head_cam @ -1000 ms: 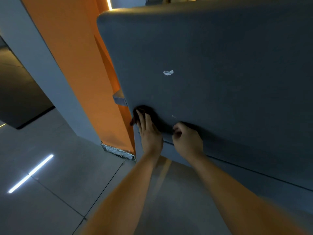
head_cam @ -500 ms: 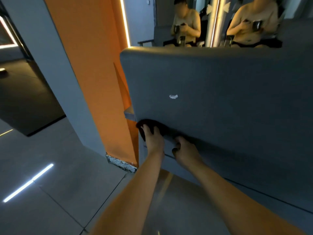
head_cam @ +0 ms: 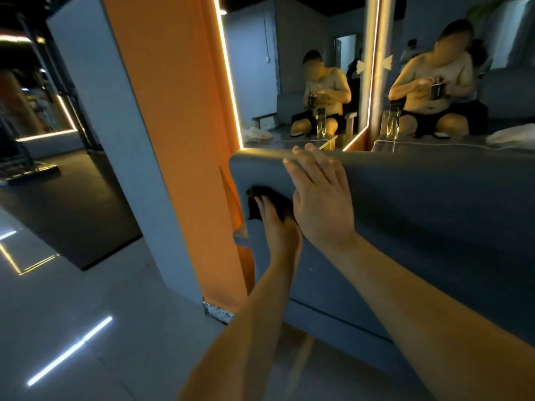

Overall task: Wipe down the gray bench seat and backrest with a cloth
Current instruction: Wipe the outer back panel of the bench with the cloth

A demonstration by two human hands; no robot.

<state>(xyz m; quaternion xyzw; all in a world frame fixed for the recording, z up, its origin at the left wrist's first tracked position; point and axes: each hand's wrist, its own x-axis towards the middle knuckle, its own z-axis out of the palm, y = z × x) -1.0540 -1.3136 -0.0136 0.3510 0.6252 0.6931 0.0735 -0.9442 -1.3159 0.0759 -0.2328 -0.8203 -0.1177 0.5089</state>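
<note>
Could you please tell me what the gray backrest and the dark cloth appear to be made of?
Gray backrest: probably padded upholstery, matte leatherette or fabric; rounded top edge, no weave visible. Dark cloth: seemingly soft matte textile; it bunches under the left hand.

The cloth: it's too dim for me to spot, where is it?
Head view: the cloth is under the left hand, on the gray backrest near its left end, beside the orange panel.

The left hand [head_cam: 278, 227] presses a dark cloth [head_cam: 269, 199] against the gray backrest [head_cam: 419, 212] near its left edge. The right hand [head_cam: 321, 198] lies flat, fingers reaching the top edge.
</note>
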